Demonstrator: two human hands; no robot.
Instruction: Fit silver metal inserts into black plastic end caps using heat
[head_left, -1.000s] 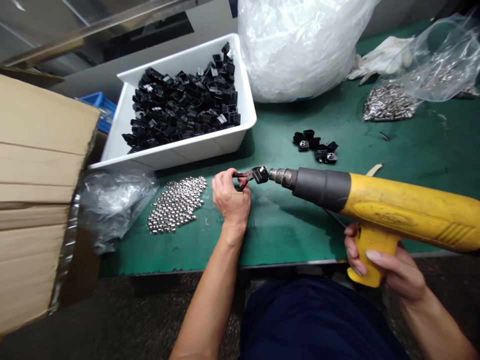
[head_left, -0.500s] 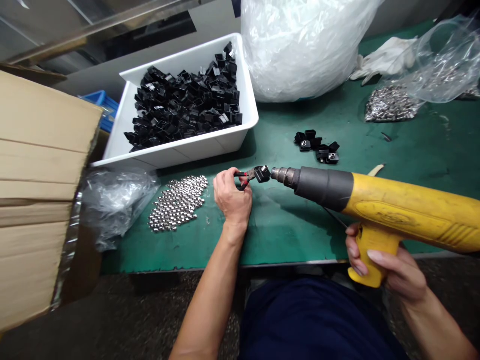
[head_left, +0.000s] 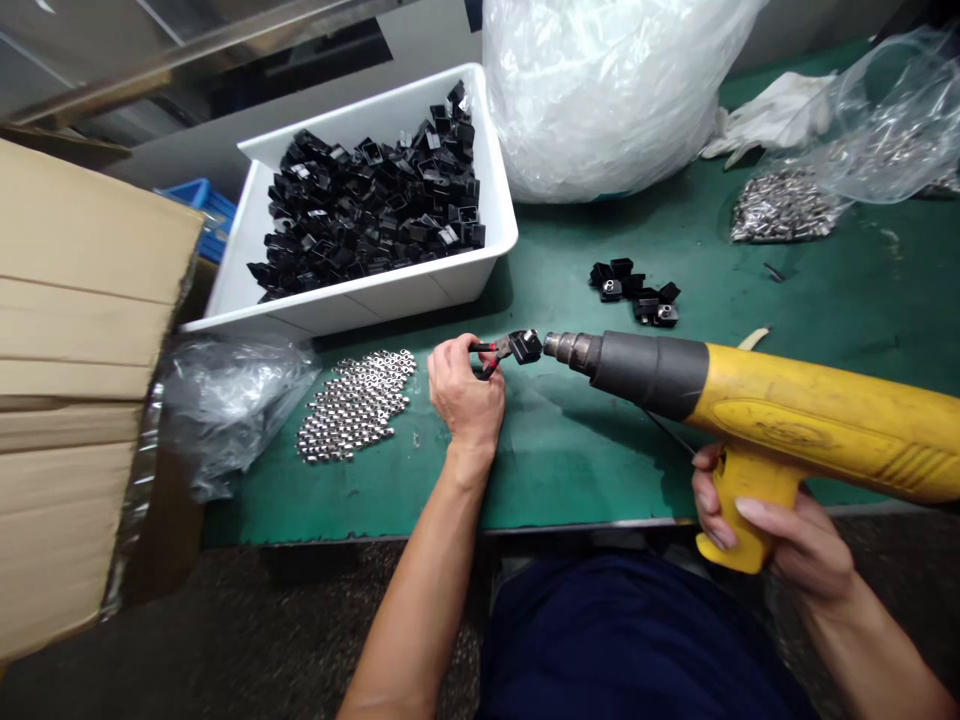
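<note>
My left hand [head_left: 466,392] is closed around the handles of small pliers [head_left: 504,348] with black and red grips. In the pliers' jaws sits a black plastic part [head_left: 526,347] with a shiny metal piece on top. My right hand [head_left: 772,530] wraps the handle of a yellow heat gun [head_left: 810,415], whose metal nozzle [head_left: 571,350] points left, very close to the black part. A thin rod [head_left: 670,432] sticks out from by my right fingers, its far end hidden under the gun. Left of my left hand lie small metal fittings [head_left: 356,405] in packed rows.
Behind stands a white bin [head_left: 360,300] full of black parts [head_left: 375,200], beside a large plastic bag [head_left: 607,100]. Several black parts with metal pieces [head_left: 634,292] lie beyond the nozzle. A bag of metal pieces [head_left: 786,205], a glove [head_left: 776,115], crumpled plastic [head_left: 232,405] and a cardboard box [head_left: 75,400] surround the green table.
</note>
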